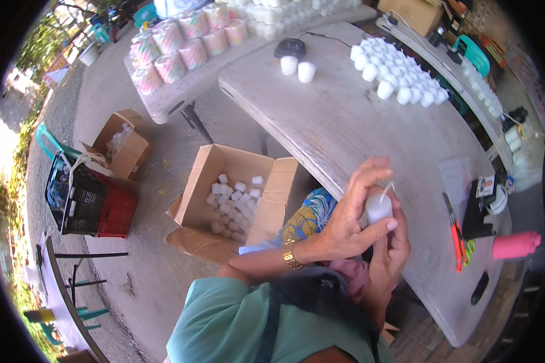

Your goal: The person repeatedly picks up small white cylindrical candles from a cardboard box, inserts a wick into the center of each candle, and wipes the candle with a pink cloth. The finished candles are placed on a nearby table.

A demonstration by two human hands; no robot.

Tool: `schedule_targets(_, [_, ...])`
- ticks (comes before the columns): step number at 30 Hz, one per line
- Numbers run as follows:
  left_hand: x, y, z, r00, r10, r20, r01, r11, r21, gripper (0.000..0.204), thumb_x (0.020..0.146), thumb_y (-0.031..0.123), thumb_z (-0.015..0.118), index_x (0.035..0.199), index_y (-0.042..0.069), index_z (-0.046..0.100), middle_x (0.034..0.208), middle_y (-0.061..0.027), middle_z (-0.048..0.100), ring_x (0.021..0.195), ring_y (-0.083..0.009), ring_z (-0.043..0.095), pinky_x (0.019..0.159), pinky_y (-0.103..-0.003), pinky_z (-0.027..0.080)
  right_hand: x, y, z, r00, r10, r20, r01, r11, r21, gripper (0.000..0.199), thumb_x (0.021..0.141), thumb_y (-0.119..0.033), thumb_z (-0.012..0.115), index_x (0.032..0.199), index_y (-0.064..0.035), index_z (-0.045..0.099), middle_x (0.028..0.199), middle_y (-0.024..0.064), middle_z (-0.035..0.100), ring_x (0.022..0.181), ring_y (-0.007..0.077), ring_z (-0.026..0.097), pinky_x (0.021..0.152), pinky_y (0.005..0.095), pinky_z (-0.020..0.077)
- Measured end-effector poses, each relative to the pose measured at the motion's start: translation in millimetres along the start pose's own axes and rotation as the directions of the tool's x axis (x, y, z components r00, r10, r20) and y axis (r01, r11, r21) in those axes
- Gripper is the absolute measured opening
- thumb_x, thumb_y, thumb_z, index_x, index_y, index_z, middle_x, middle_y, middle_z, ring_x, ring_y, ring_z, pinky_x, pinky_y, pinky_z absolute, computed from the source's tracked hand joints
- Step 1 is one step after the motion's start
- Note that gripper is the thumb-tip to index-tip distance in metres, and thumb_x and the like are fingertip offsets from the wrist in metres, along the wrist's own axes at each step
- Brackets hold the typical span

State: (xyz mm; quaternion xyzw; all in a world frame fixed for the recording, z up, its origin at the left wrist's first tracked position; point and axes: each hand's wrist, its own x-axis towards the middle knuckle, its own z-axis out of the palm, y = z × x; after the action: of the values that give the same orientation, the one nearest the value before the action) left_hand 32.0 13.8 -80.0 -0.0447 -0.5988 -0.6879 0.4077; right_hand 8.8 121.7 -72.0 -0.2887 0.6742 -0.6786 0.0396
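Observation:
Over the near edge of the grey table [321, 133], both my hands are closed around a short white candle [379, 209] with a pale wick sticking up from its top. My left hand [345, 221], with a gold bracelet at the wrist, wraps the candle's left side, and its thumb lies across the lower front. Against the other side, the fingers of my right hand [396, 245] grip the candle, partly hidden behind it. Below and left of my hands, an open cardboard box [191, 181] contains many loose white candles [236, 202].
Rows of white candles [399, 72] cover the table's far right; two candles [298, 69] stand beside a black device [289, 47]. An orange-handled cutter [456, 239], green scissors [468, 251] and pink bottle [515, 244] lie to the right. Wrapped packs [181, 48] fill another table. A crate [97, 199] sits left.

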Motion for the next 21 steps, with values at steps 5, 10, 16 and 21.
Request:
schedule_targets(5, [-1,-2,-33,0.919,-0.242,0.312,0.191,0.964,0.185,0.059,0.080,0.002,0.072,0.135,0.006,0.050,0.138,-0.0141,0.048,0.121,-0.0243,0.053,0.098,-0.036,0.044,9,6,-36,0.976,-0.006,0.218,0.100,0.901,-0.421,0.050,0.078,-0.017,0.078,0.121,-0.0017,0.059,0.105,0.0139,0.067,0.077,0.0214,0.068,0.062,0.0314,0.0527])
schedule_targets(10, [-8,-5,-50,0.865,-0.281,0.415,0.198,0.952,0.232,0.044,0.079,0.004,0.074,0.121,0.007,0.063,0.128,-0.0129,0.058,0.120,-0.0238,0.055,0.099,-0.037,0.045,5,-4,-48,0.918,0.166,0.361,0.078,0.815,-0.574,0.025,0.081,-0.006,0.072,0.104,0.0001,0.065,0.085,0.0112,0.069,0.070,0.0160,0.067,0.061,0.0293,0.0513])
schedule_targets(16, [-12,-4,-57,0.727,-0.555,0.404,0.676,0.683,-0.277,0.039,0.086,0.015,0.072,0.119,0.001,0.058,0.116,-0.0100,0.061,0.100,-0.0192,0.064,0.086,-0.031,0.053,1,-2,-71,0.926,0.209,0.315,-0.206,0.978,-0.041,0.016,0.092,-0.015,0.063,0.088,-0.0005,0.069,0.079,0.0052,0.067,0.060,0.0117,0.057,0.056,0.0253,0.0438])
schedule_targets(21, [-30,1,-36,0.641,-0.566,0.519,0.739,0.638,-0.217,0.038,0.083,0.003,0.072,0.118,0.002,0.056,0.111,-0.0055,0.059,0.105,-0.0135,0.057,0.092,-0.030,0.046,9,22,-50,0.991,0.059,0.118,-0.113,0.841,0.528,0.032,0.102,-0.026,0.044,0.088,-0.0032,0.061,0.096,0.0140,0.065,0.093,0.0245,0.059,0.095,0.0398,0.0413])
